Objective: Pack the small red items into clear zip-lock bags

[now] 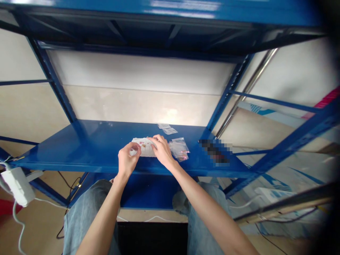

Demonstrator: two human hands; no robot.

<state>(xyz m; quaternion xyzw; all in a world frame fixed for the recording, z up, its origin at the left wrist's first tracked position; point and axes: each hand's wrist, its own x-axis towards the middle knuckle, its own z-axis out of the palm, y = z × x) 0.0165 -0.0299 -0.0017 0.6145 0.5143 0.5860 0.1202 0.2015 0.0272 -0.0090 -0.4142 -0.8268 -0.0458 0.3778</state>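
- The blue shelf (101,140) spreads before me, carrying everything I'm working with.
- My right hand (163,150) lies over the right part of the white pad, fingers bent; I can't tell whether they grip anything.
- My left hand (127,159) curls at the pad's left end, thumb and forefinger nearly ringed; whether they pinch something, I can't tell.
- The white pad (147,151) sits between my hands, on the shelf.
- A clear bag (179,147) with pinkish bits lies just right of my right hand.
- A small gold-coloured piece (143,145) rests on the pad.
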